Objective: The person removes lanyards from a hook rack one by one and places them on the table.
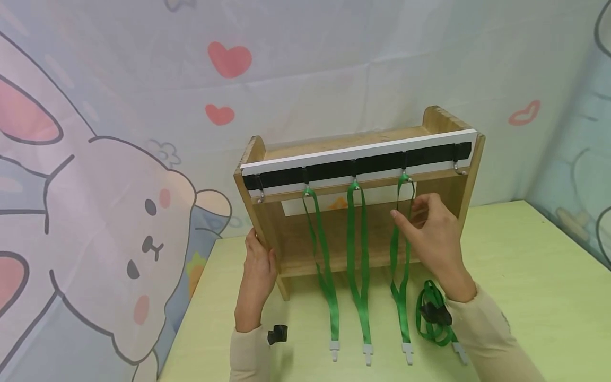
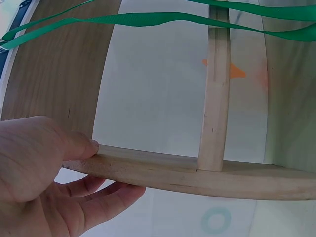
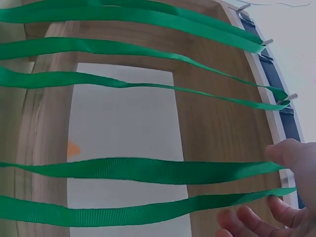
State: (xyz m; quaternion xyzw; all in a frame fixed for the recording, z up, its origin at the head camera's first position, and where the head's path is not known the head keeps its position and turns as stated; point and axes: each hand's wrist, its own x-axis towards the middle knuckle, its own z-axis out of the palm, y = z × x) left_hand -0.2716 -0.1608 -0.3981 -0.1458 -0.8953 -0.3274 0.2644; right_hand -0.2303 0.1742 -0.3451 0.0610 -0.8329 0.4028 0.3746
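The fingers of the right hand (image 1: pixel 435 241) sit a bit apart from the thumb, close by a hanging green strap (image 1: pixel 403 318); I cannot tell if they touch it. The left hand (image 1: pixel 258 273) pinches the left side of the wooden shelf (image 1: pixel 336 233), maybe so it won't slide. That strap hangs from a hook (image 1: pixel 404 173), with two more straps (image 1: pixel 365 318) to its left, probably spaced so they don't tangle. A looped-up strap (image 1: pixel 431 334) lies near, to the right, on the counter (image 1: pixel 515 254).
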